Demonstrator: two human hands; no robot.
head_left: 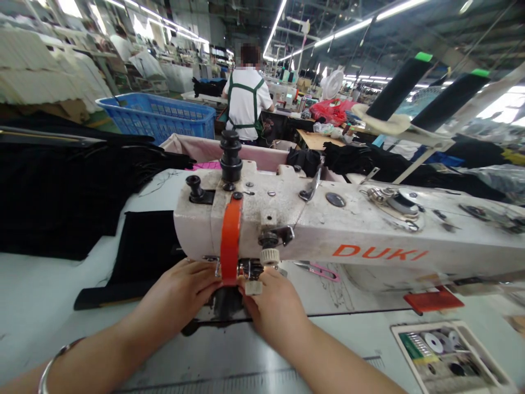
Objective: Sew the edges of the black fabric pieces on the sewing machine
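Note:
A white DUKI sewing machine (369, 235) with an orange guard (230, 241) stands in front of me. My left hand (176, 298) rests flat on black fabric (143, 257) just left of the needle area. My right hand (274, 312) presses down just right of it, fingers curled near the presser foot. The black piece under the needle is mostly hidden by both hands and the machine head. A silver bangle (55, 361) sits on my left wrist.
A pile of black cloth (53, 191) lies at the left. Pink-handled snips (320, 270) lie behind the machine arm. A tray of bobbins (447, 355) sits at the right front. A blue crate (159, 115) and a person in a white shirt (246, 104) are behind.

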